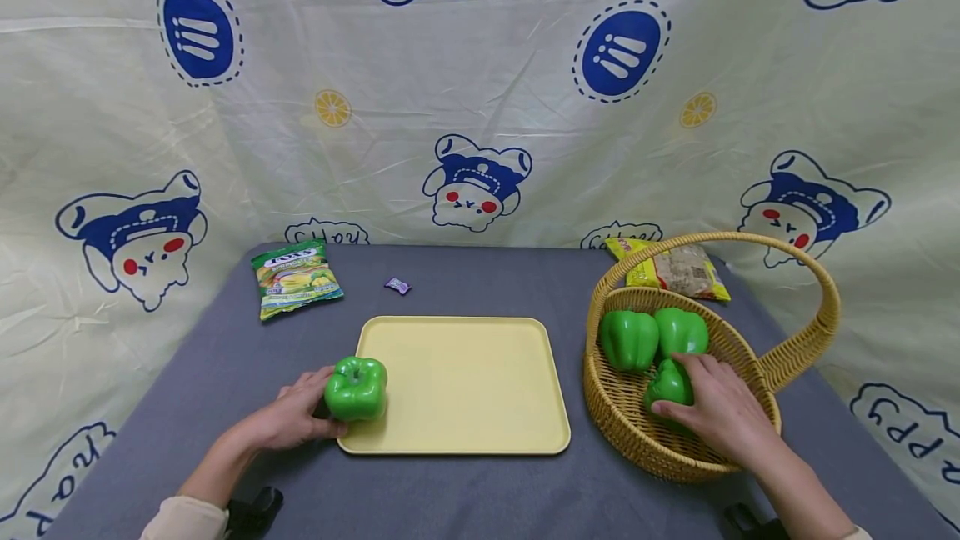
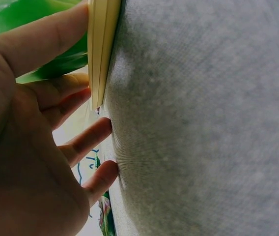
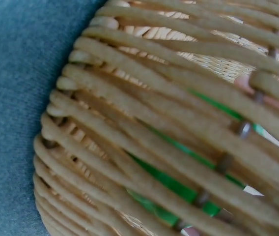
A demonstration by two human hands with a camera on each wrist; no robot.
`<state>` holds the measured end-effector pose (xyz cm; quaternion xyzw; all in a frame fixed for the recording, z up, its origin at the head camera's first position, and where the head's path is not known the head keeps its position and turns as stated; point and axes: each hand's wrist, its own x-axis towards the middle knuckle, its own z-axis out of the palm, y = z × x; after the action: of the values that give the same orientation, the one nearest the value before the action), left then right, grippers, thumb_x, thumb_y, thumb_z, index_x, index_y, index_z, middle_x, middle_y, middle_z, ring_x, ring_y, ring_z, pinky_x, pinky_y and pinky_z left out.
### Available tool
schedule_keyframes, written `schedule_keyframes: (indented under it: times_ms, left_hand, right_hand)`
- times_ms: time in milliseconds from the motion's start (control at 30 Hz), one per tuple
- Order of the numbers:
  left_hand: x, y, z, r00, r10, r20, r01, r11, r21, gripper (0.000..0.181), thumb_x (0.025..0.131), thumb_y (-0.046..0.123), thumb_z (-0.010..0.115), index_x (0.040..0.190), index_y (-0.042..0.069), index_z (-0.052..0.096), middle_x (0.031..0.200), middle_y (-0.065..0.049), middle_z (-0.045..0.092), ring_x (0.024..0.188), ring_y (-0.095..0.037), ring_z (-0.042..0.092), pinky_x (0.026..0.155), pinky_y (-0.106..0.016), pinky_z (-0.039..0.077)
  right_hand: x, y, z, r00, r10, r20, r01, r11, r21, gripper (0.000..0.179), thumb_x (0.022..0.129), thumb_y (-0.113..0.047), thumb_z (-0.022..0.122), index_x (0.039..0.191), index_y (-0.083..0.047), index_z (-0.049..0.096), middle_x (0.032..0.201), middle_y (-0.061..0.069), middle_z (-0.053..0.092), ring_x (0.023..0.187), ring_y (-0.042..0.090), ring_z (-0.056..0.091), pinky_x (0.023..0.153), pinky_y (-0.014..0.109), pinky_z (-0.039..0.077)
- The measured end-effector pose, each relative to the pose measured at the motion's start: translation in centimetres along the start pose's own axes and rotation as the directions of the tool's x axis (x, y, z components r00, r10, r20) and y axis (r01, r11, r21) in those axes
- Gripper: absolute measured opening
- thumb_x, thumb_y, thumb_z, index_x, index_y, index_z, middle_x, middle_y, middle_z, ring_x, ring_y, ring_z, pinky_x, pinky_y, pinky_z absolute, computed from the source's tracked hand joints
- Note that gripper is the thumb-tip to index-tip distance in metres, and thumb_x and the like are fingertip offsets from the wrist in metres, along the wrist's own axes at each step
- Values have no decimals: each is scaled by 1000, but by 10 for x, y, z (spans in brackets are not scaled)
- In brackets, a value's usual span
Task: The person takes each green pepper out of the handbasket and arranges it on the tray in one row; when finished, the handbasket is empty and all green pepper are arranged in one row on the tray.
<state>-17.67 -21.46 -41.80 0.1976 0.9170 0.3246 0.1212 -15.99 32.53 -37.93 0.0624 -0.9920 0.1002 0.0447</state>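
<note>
At the tray's left edge, a green bell pepper [image 1: 356, 388] stands between the thumb and fingers of my left hand [image 1: 296, 413]. In the left wrist view, the thumb and first fingers reach around that pepper [image 2: 66, 61] down to the tray's rim, while the other fingertips touch the tablecloth. Inside the wicker basket [image 1: 633, 440], my right hand [image 1: 720, 407] grips another green bell pepper [image 1: 667, 386], its thumb on the near side. Two more green peppers lie behind it, one left [image 1: 628, 340] and one right [image 1: 682, 332]. Basket weave mostly hides the right hand in the right wrist view.
The pale yellow tray [image 1: 465, 386] lies mid-table on grey cloth. At the back left are a green snack bag [image 1: 297, 277] and a small purple wrapped candy [image 1: 398, 285]. A yellow bag [image 1: 686, 271] lies behind the basket, whose tall handle [image 1: 813, 332] arches over its right side.
</note>
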Motion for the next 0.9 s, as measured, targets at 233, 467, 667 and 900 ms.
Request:
schedule_keyframes:
  times_ms: [233, 467, 667, 900]
  left_hand:
    - [0, 1, 0, 1000, -5, -1, 5, 1000, 3, 82, 75, 34, 77, 140, 2, 39, 139, -18, 44, 124, -40, 37, 88, -59, 28]
    - [1, -1, 0, 1000, -21, 1, 21, 1000, -4, 83, 75, 34, 77, 141, 3, 38, 139, -18, 43, 124, -39, 37, 89, -59, 27]
    - [-1, 1, 0, 1000, -24, 7, 24, 1000, -9, 83, 74, 34, 77, 141, 2, 37, 140, -18, 43, 124, -39, 37, 89, -61, 27]
    - [-1, 2, 0, 999, -32, 9, 33, 999, -16, 84, 74, 33, 77, 141, 1, 37, 141, -20, 42, 126, -41, 35, 90, -62, 25]
  right_hand:
    - [-1, 0, -1, 1000, -6, -5, 6, 1000, 0, 89, 73, -50, 75, 133, 7, 43, 123, 33, 48, 106, 47, 48, 81, 56, 40]
    - [-3, 0, -6, 1000, 9, -17, -9, 1000, 21, 89, 73, -50, 75, 133, 8, 44, 121, 34, 49, 103, 48, 51, 75, 54, 43]
    - [-7, -3, -13, 998, 13, -59, -10, 999, 52, 92, 72, -54, 74, 134, 7, 43, 125, 34, 48, 106, 48, 50, 75, 54, 42]
    - [-11, -12, -25, 997, 39, -71, -33, 996, 88, 95, 74, -60, 69, 137, 4, 40, 129, 31, 46, 108, 45, 49, 75, 52, 42]
